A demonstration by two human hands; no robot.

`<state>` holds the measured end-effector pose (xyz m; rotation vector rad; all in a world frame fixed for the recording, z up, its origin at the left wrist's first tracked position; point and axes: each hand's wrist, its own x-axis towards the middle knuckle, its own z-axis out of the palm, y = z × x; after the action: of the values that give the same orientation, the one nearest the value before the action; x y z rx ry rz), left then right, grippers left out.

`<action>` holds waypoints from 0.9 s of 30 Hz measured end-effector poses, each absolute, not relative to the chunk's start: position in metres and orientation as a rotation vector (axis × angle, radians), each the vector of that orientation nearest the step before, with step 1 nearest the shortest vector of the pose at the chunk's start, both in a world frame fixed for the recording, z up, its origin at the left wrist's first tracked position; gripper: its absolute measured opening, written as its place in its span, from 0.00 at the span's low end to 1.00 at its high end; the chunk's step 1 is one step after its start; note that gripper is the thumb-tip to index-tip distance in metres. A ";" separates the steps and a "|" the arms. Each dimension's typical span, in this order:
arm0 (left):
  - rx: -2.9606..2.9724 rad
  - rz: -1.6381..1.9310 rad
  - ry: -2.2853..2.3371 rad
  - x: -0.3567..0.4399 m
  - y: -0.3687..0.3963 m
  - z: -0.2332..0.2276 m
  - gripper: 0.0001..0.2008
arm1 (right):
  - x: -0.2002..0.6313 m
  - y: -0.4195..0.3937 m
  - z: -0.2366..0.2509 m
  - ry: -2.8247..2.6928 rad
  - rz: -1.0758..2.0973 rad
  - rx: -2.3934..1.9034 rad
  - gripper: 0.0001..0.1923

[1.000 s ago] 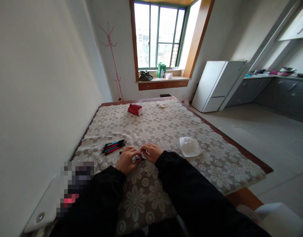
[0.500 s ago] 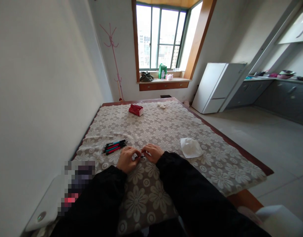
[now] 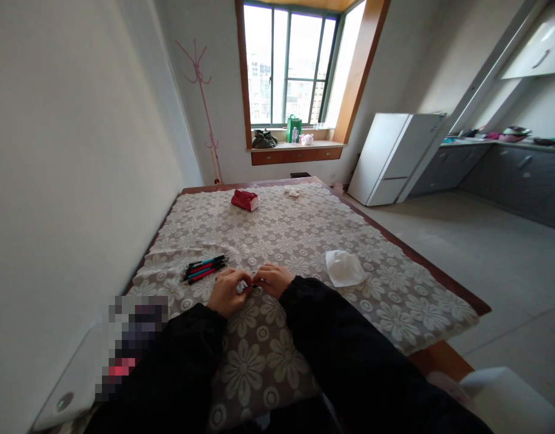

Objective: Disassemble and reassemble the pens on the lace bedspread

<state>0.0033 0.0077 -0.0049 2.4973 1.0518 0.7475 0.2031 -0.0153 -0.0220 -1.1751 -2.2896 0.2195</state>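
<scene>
My left hand [image 3: 230,292] is closed in a pinch above the flowered tablecloth [image 3: 244,364]. Fingertip to fingertip with it, my right hand [image 3: 272,279] is pinched shut too. Between them shows a bit of a small dark piece [image 3: 254,286], too small to name and mostly covered by the fingers. Just left of my left hand lies a bundle of pens [image 3: 205,269] with black, red and teal barrels, side by side on the cloth.
A crumpled white tissue [image 3: 344,269] lies right of my hands. Farther back are a red tissue pack [image 3: 245,200] and a small whitish item [image 3: 291,191]. At the lower left stands a white object [image 3: 63,380] beside a blurred-out patch. The wall borders the table's left side.
My fingertips have come closer together, and less of the small dark piece shows between them. The whole view has shifted slightly, while the pens and tissue stay put on the cloth.
</scene>
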 end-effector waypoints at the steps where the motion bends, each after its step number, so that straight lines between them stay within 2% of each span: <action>1: 2.501 0.740 1.052 0.003 0.007 -0.004 0.04 | 0.203 -0.015 -0.022 -2.288 0.220 -1.175 0.05; 20: 2.576 0.688 1.105 0.002 0.006 -0.002 0.07 | 0.201 -0.014 -0.024 -2.317 0.210 -1.185 0.05; 27: 2.575 0.726 1.100 0.002 0.006 -0.003 0.04 | 0.200 -0.015 -0.022 -2.283 0.241 -1.209 0.08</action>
<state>0.0023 0.0056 -0.0026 2.5752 1.1002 0.7256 0.1997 -0.0153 -0.0221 -1.2089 -2.2829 0.2408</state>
